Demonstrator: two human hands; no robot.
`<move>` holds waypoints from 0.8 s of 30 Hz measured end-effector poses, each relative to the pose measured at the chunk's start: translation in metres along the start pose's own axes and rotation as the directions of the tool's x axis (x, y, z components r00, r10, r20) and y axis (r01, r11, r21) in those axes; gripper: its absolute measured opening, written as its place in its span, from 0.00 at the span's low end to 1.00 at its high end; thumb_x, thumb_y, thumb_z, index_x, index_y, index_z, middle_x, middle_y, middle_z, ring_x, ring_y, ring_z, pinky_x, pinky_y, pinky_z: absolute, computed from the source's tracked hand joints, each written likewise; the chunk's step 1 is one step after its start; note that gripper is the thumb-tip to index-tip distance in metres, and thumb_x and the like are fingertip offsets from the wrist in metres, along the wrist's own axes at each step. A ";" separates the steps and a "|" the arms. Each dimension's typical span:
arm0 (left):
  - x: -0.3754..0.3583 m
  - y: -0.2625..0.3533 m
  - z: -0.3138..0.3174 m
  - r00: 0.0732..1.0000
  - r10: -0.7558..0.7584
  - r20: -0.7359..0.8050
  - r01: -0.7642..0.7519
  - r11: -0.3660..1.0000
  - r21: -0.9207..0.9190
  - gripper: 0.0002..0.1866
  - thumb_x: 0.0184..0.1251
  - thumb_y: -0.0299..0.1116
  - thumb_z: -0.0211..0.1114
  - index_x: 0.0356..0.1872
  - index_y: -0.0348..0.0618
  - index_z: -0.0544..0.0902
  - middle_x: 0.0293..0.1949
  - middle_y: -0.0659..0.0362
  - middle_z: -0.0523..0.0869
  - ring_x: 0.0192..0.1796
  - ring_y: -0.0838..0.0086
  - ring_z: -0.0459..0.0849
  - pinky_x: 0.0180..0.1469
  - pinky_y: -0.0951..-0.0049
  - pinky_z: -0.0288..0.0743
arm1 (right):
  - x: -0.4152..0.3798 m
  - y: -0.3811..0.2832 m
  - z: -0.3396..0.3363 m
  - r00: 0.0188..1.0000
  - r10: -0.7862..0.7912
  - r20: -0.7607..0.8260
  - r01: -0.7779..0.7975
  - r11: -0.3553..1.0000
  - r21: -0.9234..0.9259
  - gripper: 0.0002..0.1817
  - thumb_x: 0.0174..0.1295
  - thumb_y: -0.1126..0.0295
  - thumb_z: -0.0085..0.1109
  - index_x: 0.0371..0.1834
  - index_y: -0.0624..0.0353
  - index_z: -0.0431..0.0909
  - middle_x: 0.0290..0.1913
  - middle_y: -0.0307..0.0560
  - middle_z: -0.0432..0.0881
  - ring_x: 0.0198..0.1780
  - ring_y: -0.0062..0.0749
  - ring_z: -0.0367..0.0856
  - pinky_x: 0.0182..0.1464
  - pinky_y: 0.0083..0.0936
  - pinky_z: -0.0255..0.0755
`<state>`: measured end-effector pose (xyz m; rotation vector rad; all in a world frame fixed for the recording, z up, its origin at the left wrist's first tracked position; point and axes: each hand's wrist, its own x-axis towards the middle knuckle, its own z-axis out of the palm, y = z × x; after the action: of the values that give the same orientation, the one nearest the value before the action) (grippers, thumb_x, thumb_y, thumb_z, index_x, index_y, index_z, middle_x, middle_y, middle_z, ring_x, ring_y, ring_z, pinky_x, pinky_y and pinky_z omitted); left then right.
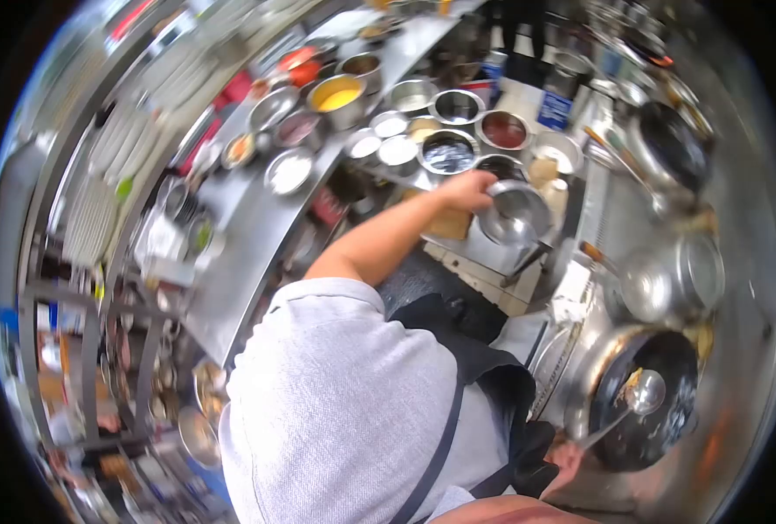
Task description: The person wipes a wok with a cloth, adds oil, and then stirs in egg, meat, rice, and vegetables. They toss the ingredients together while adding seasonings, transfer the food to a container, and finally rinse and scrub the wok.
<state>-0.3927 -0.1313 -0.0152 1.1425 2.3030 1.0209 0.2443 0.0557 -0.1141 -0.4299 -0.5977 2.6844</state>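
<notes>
My left hand (470, 191) reaches out over the seasoning containers. Its fingers close on the rim of a shiny metal bowl (517, 217), which looks nearly empty inside. Low in the view, my right hand (564, 463) is wrapped round the handle of a ladle (645, 393). The ladle's round head is inside a dark wok (648, 445) on the stove. Some yellowish-brown food bits (630, 384) show beside the ladle head.
Metal pots with a dark liquid (449, 153), red sauce (504, 131) and white contents (397, 150) crowd around the bowl. A steel counter (231, 271) runs along the left. Further pans (667, 148) sit on the stove. A person in dark trousers (523, 61) stands beyond.
</notes>
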 end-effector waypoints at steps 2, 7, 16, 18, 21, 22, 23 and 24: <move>-0.045 -0.128 -0.041 0.921 -0.351 -0.171 0.331 0.934 -0.131 0.17 0.51 0.36 0.66 0.42 0.37 0.83 0.32 0.52 0.86 0.35 0.67 0.86 0.36 0.66 0.80 | 0.006 -0.021 -0.033 0.845 -0.379 -0.377 0.311 0.922 -0.231 0.16 0.72 0.63 0.49 0.60 0.48 0.66 0.26 0.36 0.68 0.19 0.16 0.60 0.15 0.16 0.57; -0.290 -0.232 -0.107 0.141 -0.875 -0.464 0.587 0.451 -0.672 0.19 0.61 0.35 0.62 0.53 0.40 0.77 0.47 0.48 0.83 0.40 0.61 0.86 0.30 0.62 0.82 | 0.100 0.013 0.043 0.453 -0.704 -0.548 0.049 0.633 -0.773 0.39 0.65 0.75 0.48 0.78 0.38 0.42 0.24 0.40 0.69 0.21 0.23 0.68 0.19 0.25 0.67; -0.449 -0.335 -0.088 -0.032 -0.964 -0.264 0.046 0.262 -0.964 0.18 0.75 0.41 0.51 0.55 0.38 0.68 0.41 0.45 0.84 0.36 0.57 0.88 0.38 0.66 0.87 | 0.061 0.008 0.019 0.475 -0.650 -0.593 -0.212 0.570 -0.794 0.37 0.65 0.75 0.49 0.77 0.40 0.51 0.31 0.44 0.75 0.22 0.21 0.69 0.21 0.22 0.66; -0.371 -0.337 -0.103 0.370 -0.924 -0.099 0.433 0.265 -0.862 0.15 0.75 0.42 0.52 0.49 0.39 0.75 0.40 0.48 0.84 0.30 0.66 0.84 0.32 0.71 0.82 | 0.045 -0.015 -0.016 0.400 -0.839 -0.368 -0.767 -0.086 -0.636 0.34 0.62 0.73 0.50 0.74 0.47 0.59 0.60 0.58 0.74 0.63 0.50 0.70 0.65 0.39 0.65; -0.237 -0.298 -0.084 0.610 -0.687 0.395 0.792 0.515 -0.328 0.16 0.73 0.42 0.55 0.49 0.40 0.76 0.40 0.52 0.85 0.30 0.70 0.82 0.28 0.74 0.76 | 0.071 0.001 0.098 0.198 -0.979 0.056 -0.802 -0.194 -0.565 0.26 0.60 0.71 0.56 0.65 0.52 0.72 0.56 0.61 0.75 0.56 0.55 0.74 0.61 0.42 0.67; -0.203 -0.304 -0.079 0.633 -0.549 0.546 0.726 0.665 -0.174 0.16 0.72 0.42 0.56 0.51 0.40 0.76 0.41 0.53 0.86 0.32 0.71 0.83 0.27 0.75 0.73 | 0.084 0.027 0.117 0.228 -0.974 0.017 -0.698 -0.175 -0.694 0.22 0.60 0.73 0.56 0.60 0.54 0.74 0.58 0.58 0.75 0.57 0.52 0.75 0.61 0.39 0.68; -0.167 -0.292 -0.067 0.569 -0.506 0.648 0.684 0.729 -0.031 0.18 0.71 0.41 0.57 0.54 0.41 0.75 0.42 0.55 0.86 0.34 0.71 0.84 0.26 0.76 0.73 | 0.100 0.063 0.103 0.271 -0.897 -0.349 -0.452 0.201 -0.869 0.18 0.60 0.74 0.56 0.55 0.54 0.76 0.56 0.54 0.77 0.59 0.46 0.75 0.61 0.36 0.68; -0.132 -0.279 -0.055 0.495 -0.455 0.740 0.599 0.796 0.089 0.19 0.71 0.41 0.58 0.57 0.41 0.75 0.43 0.56 0.86 0.35 0.71 0.84 0.26 0.76 0.72 | 0.116 0.117 0.060 0.512 -0.789 -0.338 0.231 0.506 -0.831 0.14 0.62 0.75 0.55 0.51 0.53 0.78 0.53 0.51 0.79 0.56 0.39 0.77 0.59 0.31 0.71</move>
<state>-0.4941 -0.3755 -0.1847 0.5167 1.6478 0.3813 0.0868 -0.0176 -0.1405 -1.1512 -1.2389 1.3490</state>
